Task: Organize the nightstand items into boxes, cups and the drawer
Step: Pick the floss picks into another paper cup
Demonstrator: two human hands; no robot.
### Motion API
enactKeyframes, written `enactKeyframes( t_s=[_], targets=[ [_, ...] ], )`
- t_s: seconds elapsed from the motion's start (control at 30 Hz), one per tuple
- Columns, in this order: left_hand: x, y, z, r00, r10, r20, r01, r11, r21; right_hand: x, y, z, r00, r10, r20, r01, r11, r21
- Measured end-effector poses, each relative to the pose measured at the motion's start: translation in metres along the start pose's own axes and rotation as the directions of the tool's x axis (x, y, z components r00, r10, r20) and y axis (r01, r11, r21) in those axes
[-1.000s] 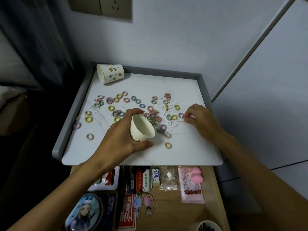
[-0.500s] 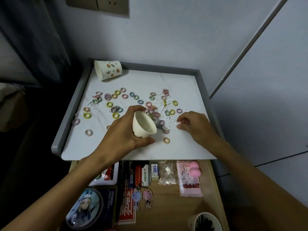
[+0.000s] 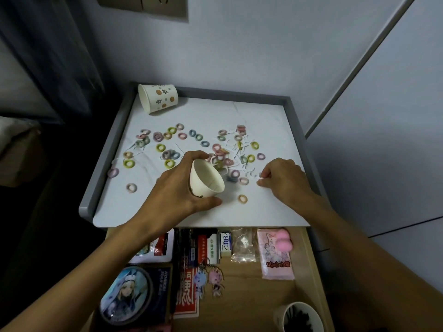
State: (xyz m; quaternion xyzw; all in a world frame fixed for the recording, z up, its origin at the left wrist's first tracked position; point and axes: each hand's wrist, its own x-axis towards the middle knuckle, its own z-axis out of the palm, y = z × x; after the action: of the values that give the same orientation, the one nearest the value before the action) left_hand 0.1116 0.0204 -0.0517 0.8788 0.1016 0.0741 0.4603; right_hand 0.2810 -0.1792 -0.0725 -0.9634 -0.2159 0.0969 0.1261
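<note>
The left hand (image 3: 177, 188) is wrapped around a white paper cup (image 3: 206, 180) and holds it tipped, with its open end facing the right hand (image 3: 285, 180). The right hand's fingers are bent and pinch a small white piece (image 3: 260, 182) that lies on the table (image 3: 263, 121). Lots of little colored rings (image 3: 242, 198) and more white pieces are spread over the table around both hands. 1 spotted cup (image 3: 159, 98) lies on its side in the back left corner. Below the table, the drawer (image 3: 251, 283) is open, with a pink packet (image 3: 275, 257) and 2 keychains (image 3: 208, 279) inside.
</note>
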Motion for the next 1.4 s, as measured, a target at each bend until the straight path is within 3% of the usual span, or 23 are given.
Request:
enactKeyframes(
  t_s=[0.23, 0.33, 0.43, 0.5, 0.6, 0.73, 0.87, 0.97, 1.07, 1.23, 1.4],
  targets=[
    [0.0, 0.0, 0.0, 1.0, 0.007, -0.005, -0.007, 1.0, -0.008, -0.001, -0.003, -0.022, 0.998, -0.059, -0.024, 0.059, 0.998, -0.03],
    [-0.001, 0.0, 0.003, 1.0, 0.003, -0.006, -0.003, 1.0, -0.01, -0.004, -0.011, -0.043, 0.983, -0.18, -0.025, 0.181, 0.971, 0.155],
    [-0.001, 0.002, 0.006, 1.0, 0.004, 0.002, -0.004, 1.0, -0.004, -0.02, -0.035, -0.054, 0.911, -0.41, -0.047, 0.399, 0.845, 0.357],
    [0.0, 0.003, 0.009, 1.0, 0.018, 0.007, -0.018, 1.0, -0.008, -0.032, -0.054, -0.047, 0.839, -0.542, -0.047, 0.518, 0.769, 0.375],
    [0.0, 0.004, 0.011, 0.999, 0.027, 0.018, -0.026, 0.999, -0.027, -0.041, -0.073, -0.028, 0.78, -0.625, -0.036, 0.594, 0.72, 0.36],
    [0.0, 0.004, 0.012, 0.999, 0.039, 0.026, -0.038, 0.998, -0.043, -0.043, -0.073, -0.025, 0.811, -0.58, -0.082, 0.546, 0.698, 0.462],
    [-0.001, 0.003, 0.009, 1.0, 0.009, -0.028, -0.009, 1.0, -0.011, -0.029, -0.058, -0.036, 0.904, -0.387, -0.182, 0.403, 0.625, 0.669],
    [-0.001, 0.003, 0.005, 0.997, -0.009, -0.081, 0.006, 1.0, -0.03, -0.006, -0.035, -0.026, 0.946, -0.207, -0.251, 0.315, 0.774, 0.55],
    [-0.001, 0.003, 0.002, 0.993, -0.016, -0.113, 0.011, 0.999, -0.049, 0.005, -0.019, -0.005, 0.951, -0.244, -0.189, 0.292, 0.91, 0.294],
    [0.0, 0.002, -0.001, 0.991, -0.036, -0.125, 0.029, 0.998, -0.06, 0.005, -0.017, 0.017, 0.936, -0.316, -0.156, 0.331, 0.94, 0.084],
    [0.0, 0.001, -0.002, 0.993, -0.036, -0.116, 0.031, 0.998, -0.048, 0.008, -0.017, 0.014, 0.954, -0.268, -0.134, 0.275, 0.961, 0.038]
  ],
)
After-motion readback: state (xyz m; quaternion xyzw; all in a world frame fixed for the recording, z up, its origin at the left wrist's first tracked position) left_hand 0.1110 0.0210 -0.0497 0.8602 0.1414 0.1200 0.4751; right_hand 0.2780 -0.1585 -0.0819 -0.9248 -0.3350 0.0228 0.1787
